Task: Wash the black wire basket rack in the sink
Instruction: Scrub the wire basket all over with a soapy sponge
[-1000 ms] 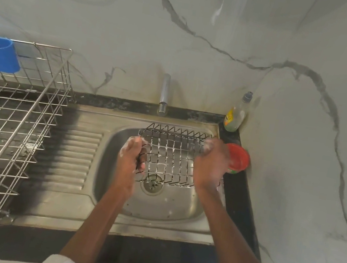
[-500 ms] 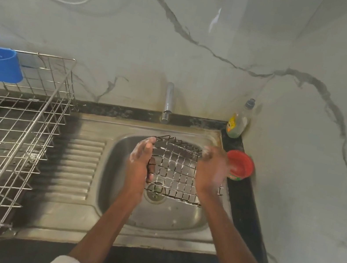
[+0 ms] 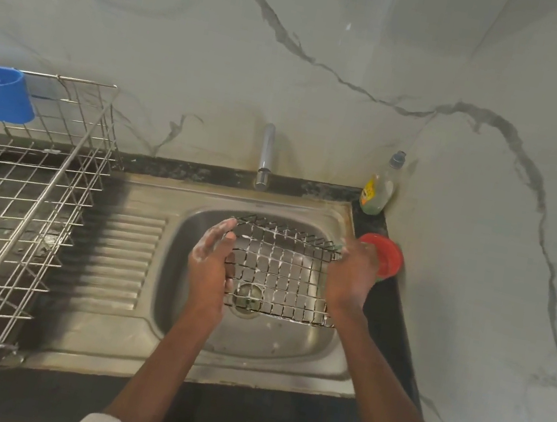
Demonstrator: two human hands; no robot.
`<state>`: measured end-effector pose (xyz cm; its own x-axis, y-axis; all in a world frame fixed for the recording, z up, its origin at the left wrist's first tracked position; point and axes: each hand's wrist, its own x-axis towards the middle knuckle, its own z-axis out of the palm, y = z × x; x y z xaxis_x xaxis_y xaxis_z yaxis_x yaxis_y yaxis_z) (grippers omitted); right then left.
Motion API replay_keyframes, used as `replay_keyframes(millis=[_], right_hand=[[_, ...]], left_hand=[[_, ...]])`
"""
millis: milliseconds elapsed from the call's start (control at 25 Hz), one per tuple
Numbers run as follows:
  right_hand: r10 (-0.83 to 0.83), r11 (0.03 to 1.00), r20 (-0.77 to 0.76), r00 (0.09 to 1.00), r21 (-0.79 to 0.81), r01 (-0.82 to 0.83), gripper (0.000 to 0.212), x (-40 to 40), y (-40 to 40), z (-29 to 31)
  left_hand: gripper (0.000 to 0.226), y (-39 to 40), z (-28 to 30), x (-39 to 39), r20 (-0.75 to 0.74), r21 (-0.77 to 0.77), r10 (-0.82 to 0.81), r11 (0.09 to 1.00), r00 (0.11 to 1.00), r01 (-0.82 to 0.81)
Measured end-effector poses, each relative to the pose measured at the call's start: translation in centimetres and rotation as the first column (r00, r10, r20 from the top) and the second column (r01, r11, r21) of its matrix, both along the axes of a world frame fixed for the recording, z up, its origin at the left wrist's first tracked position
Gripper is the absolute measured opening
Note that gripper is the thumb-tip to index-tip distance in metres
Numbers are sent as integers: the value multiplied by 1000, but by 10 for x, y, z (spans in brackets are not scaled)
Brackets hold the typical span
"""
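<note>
Head view. The black wire basket rack is held tilted above the basin of the steel sink, over the drain. The left hand, flecked with suds, lies with fingers extended against the rack's left edge; the right hand grips its right edge. A red bowl and a soap bottle stand on the dark surface to the right; a steel dish rack occupies the drainboard.

Pale marble-patterned walls with grey veins meet in a corner above a dark stone surface, a steel tap rising against the wall.
</note>
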<state>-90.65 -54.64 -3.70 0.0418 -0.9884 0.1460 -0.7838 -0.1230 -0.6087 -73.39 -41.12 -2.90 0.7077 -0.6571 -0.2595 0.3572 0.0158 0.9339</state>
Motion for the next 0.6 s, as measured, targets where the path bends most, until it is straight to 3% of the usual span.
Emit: replay_keyframes(millis=[80, 160, 320, 440, 520, 600], right_hand=[[-94, 996, 1, 996, 8, 94, 45, 1, -1, 5], [-53, 999, 42, 998, -5, 53, 37, 10, 8, 21], [233, 964, 48, 971, -139, -225, 43, 62, 46, 44], [503, 835, 22, 864, -271, -479, 36, 92, 71, 51], [578, 763, -45, 815, -325, -559, 41, 79, 65, 44], [536, 816, -26, 844, -241, -526, 51, 50, 51, 36]], left_hand=[[28, 1, -1, -4, -32, 17, -1, 1000, 999, 2], [29, 0, -2, -6, -49, 26, 37, 999, 998, -36], [25, -7, 5, -21, -24, 18, 47, 999, 999, -46], [23, -12, 7, -33, -32, 2, 77, 997, 996, -77], [25, -13, 8, -32, -93, 30, 119, 993, 988, -117], [24, -11, 8, -29, -135, 55, 111, 993, 985, -104]])
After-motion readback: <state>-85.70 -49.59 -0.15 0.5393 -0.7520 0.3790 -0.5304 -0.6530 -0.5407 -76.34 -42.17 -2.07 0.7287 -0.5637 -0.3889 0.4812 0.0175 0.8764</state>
